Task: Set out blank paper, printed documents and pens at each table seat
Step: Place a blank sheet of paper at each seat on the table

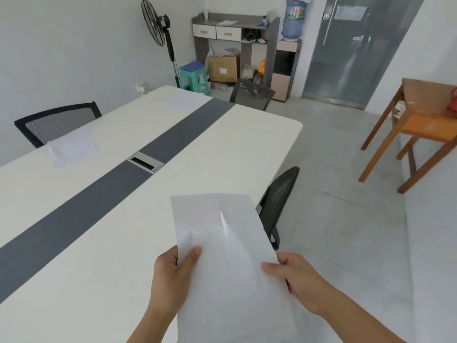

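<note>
From the head camera, both hands hold a stack of white paper [227, 256] above the near right part of the counter [222, 149], a long white top with a dark grey strip [103, 191] running down its middle. The left hand [173, 276] clamps the sheets at their left edge, thumb on top and fingers underneath; the right hand [299, 280] clamps the right edge the same way, so each grip is closed on the paper. The top sheet looks blank, with a soft crease down its length, though glare may hide faint print.

Two more lots of paper already lie on the counter's far side: one sheet [73, 149] in front of the black mesh chair [58, 122] at the left, and another sheet [183, 101] near the far end. A metal cable hatch [146, 162] sits in the grey strip between them. A second mesh chair [278, 204] stands tucked at the right edge of the counter, just beyond the held paper, and a third chair [251, 95] stands at the far end.
</note>
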